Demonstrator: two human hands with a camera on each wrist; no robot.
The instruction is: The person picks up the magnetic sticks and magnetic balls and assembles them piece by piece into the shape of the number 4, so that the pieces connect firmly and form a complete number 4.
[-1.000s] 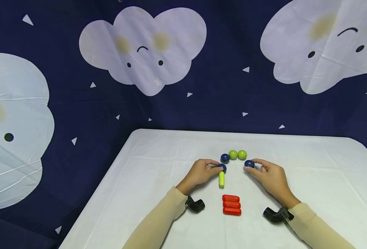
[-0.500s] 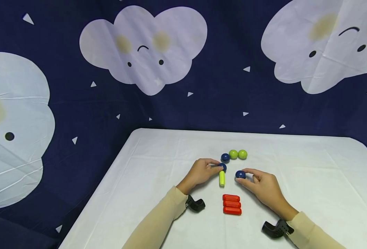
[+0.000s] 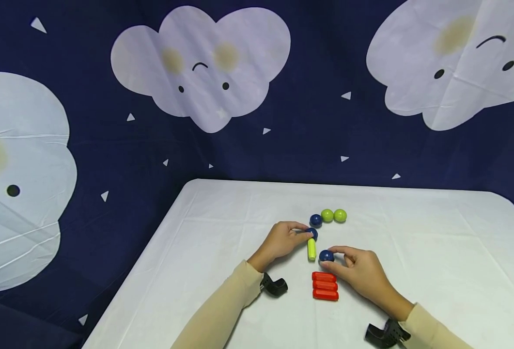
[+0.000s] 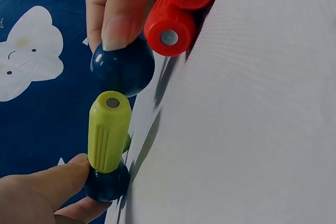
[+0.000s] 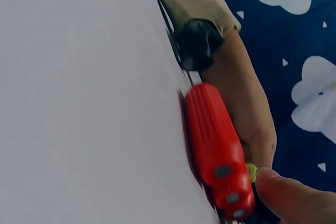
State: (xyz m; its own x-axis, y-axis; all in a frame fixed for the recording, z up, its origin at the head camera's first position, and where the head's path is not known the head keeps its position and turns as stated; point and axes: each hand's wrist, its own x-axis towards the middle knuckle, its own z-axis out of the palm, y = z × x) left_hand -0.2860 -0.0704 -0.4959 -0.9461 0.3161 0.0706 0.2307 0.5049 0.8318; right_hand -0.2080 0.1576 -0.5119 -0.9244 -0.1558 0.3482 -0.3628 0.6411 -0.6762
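My left hand (image 3: 281, 241) pinches a dark blue ball (image 3: 312, 234) between thumb and fingers. Fixed to that ball, a yellow-green magnetic rod (image 3: 311, 250) points toward the body; its metal-tipped free end faces out in the left wrist view. Between the thumb and fingers of my right hand (image 3: 366, 274) is a second dark blue ball (image 4: 126, 66), held just off the rod's free end. Three red magnetic rods (image 3: 325, 285) lie side by side, nearer the body, close to the right hand. In the right wrist view, these red rods (image 5: 210, 124) partly hide the right hand's ball.
Behind the left hand, another dark blue ball (image 3: 315, 220) sits at the left of two green balls (image 3: 334, 215) in a row. All lie on a white-covered table (image 3: 435, 252). A dark blue cloud-print curtain (image 3: 313, 121) hangs behind it.
My right hand has brought its blue ball left and toward the body, from beside the green balls to near the rod's free end. The left hand keeps its place.
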